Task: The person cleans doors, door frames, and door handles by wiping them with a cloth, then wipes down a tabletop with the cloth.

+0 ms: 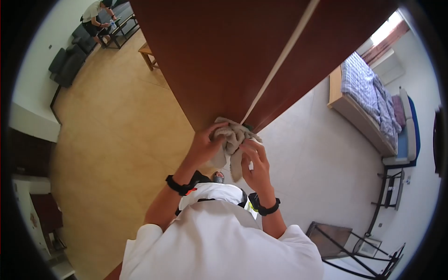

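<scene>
A crumpled grey-beige cloth is bunched in front of me against the end of a dark red-brown wooden panel, which looks like a door or wall edge. Along that panel runs a narrow pale strip, and the cloth covers its near end. My left hand grips the cloth from the left, fingers curled over its upper edge. On the other side my right hand pinches it with bent fingers. Loose ends of cloth hang between the hands. A bit of dark green shows behind the cloth, too small to name.
To the right is a bed with a striped cover, and a black metal frame lower down. At the far left another person bends over a low table beside a dark sofa. A wooden stool stands behind the panel.
</scene>
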The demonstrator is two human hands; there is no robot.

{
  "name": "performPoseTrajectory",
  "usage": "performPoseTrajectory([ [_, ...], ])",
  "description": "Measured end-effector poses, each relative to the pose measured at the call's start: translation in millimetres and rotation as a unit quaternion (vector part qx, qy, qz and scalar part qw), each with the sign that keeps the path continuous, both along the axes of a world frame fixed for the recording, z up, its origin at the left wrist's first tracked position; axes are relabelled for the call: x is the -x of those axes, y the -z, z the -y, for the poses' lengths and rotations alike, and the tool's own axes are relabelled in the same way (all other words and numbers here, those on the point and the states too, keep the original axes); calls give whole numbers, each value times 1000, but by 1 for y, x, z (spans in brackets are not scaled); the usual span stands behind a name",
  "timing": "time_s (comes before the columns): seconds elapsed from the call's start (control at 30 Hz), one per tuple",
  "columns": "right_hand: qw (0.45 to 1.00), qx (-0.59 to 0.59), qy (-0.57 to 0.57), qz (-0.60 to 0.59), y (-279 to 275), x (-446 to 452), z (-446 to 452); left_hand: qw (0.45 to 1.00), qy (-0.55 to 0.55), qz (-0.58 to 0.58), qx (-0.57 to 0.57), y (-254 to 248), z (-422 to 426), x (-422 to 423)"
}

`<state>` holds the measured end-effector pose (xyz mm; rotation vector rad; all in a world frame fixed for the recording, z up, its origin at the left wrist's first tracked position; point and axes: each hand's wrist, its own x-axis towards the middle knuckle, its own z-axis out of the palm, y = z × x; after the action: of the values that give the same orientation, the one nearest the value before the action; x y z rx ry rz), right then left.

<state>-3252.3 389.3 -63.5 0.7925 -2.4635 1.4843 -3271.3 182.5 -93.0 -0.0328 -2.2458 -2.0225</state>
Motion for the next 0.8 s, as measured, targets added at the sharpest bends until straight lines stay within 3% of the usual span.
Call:
performPoseTrajectory([
  [0.1,988,-15,23,-150,-40,0,0,995,-1,-97,9,-86,5,-13],
  [0.2,951,-3,110,-289,-86,0,8,954,-32,-296,28,-149,-4,-24],
  [0.3,965,-53,88,-242,-87,11,12,952,-6,-287,110,-158,-16,-10],
  [0.33,978,-93,19,-186,-85,20,10,948,0,-281,151,-154,-18,1],
  [0.43,996,-71,-18,-48,-62,24,19,879,-59,-306,360,-106,-14,17],
  [0.53,998,-59,-21,-8,-38,19,24,913,-72,-245,318,-56,-16,14],
  [0.63,999,-45,10,-1,-37,20,22,931,-90,-233,266,-38,-22,5],
  [0.7,1000,0,8,16,-44,33,13,934,-97,-251,235,-58,-24,-2],
  [0.8,995,66,-3,72,-60,46,5,985,-21,-149,79,-100,3,-12],
])
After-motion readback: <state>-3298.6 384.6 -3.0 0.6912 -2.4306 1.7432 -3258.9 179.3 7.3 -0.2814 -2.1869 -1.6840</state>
